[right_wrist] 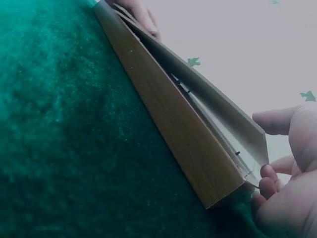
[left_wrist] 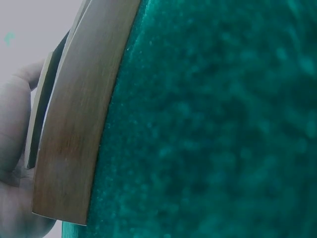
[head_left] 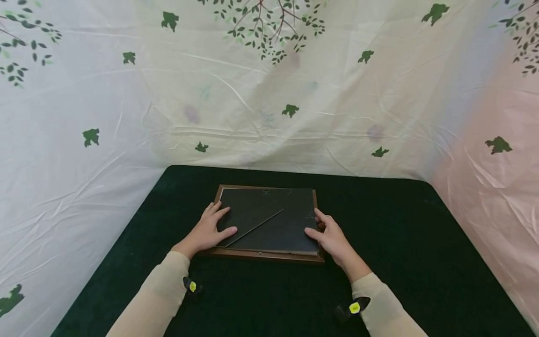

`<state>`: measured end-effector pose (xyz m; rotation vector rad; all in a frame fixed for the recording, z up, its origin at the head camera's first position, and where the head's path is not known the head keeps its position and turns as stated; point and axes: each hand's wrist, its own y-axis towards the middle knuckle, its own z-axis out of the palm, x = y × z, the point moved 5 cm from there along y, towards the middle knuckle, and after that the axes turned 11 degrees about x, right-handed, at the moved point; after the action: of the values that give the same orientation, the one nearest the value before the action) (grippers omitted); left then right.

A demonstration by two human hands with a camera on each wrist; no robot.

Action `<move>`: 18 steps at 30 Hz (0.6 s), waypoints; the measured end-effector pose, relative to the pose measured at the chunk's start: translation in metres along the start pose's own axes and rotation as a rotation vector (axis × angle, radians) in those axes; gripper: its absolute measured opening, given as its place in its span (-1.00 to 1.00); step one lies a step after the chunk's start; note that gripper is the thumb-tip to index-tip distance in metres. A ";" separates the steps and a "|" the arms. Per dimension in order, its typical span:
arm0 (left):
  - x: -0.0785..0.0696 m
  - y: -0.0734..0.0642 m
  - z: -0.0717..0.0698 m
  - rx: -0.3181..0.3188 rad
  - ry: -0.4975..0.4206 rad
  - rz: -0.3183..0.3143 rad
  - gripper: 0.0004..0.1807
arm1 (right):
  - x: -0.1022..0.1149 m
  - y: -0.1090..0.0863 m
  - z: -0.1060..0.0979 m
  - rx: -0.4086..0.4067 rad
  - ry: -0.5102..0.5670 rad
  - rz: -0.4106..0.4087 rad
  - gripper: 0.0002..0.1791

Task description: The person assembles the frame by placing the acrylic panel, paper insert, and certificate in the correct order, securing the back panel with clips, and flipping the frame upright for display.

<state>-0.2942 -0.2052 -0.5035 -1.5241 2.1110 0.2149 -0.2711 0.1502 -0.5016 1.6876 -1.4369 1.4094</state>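
A brown wooden picture frame (head_left: 269,256) lies face down in front of me, its black backing board (head_left: 261,206) on top. The right hand (head_left: 334,239) pinches the board's right edge, thumb above and fingers beneath. In the right wrist view the board (right_wrist: 218,99) slants up out of the frame (right_wrist: 168,119), widest apart at the right hand (right_wrist: 297,168). Small dark tabs (right_wrist: 237,153) line the gap. My left hand (head_left: 205,232) rests with spread fingers over the left side. A thin slanting stand leg (head_left: 254,228) lies along the board beside the left thumb.
Dark green cloth (head_left: 379,224) covers the table around the frame. A pale curtain (head_left: 252,93) with leaf prints stands behind the table and along both sides. Black straps with yellow tags (head_left: 355,307) sit at both wrists.
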 end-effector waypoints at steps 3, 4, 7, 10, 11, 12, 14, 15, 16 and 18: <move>0.000 0.001 0.000 0.002 0.004 -0.001 -0.05 | -0.003 0.002 -0.001 0.022 0.060 0.015 -0.13; -0.001 0.000 -0.001 0.000 0.005 -0.001 -0.04 | -0.004 0.002 -0.001 0.027 0.076 0.021 -0.13; -0.001 0.000 -0.001 0.002 0.010 -0.005 -0.05 | -0.006 0.003 -0.001 0.027 0.071 0.043 -0.11; -0.002 0.000 -0.001 0.001 0.013 -0.006 -0.05 | -0.007 0.002 -0.001 0.018 0.051 0.071 -0.09; -0.002 0.000 -0.001 0.001 0.013 -0.006 -0.05 | -0.007 0.002 -0.001 0.015 0.044 0.076 -0.08; -0.002 0.000 -0.001 0.000 0.013 -0.006 -0.06 | -0.007 0.002 -0.001 0.013 0.037 0.078 -0.08; -0.003 0.000 -0.001 0.001 0.012 -0.005 -0.06 | -0.007 0.002 0.000 0.009 0.025 0.081 -0.07; -0.003 0.000 -0.001 0.002 0.011 -0.005 -0.06 | -0.008 0.003 0.000 0.007 0.019 0.083 -0.07; -0.003 0.000 -0.001 0.003 0.011 -0.008 -0.06 | -0.008 0.003 0.000 0.007 0.012 0.085 -0.07; -0.002 0.000 -0.001 0.005 0.012 -0.011 -0.06 | -0.009 0.003 0.000 0.008 0.002 0.093 -0.07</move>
<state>-0.2940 -0.2038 -0.5015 -1.5368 2.1106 0.1966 -0.2732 0.1528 -0.5106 1.6428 -1.5283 1.4677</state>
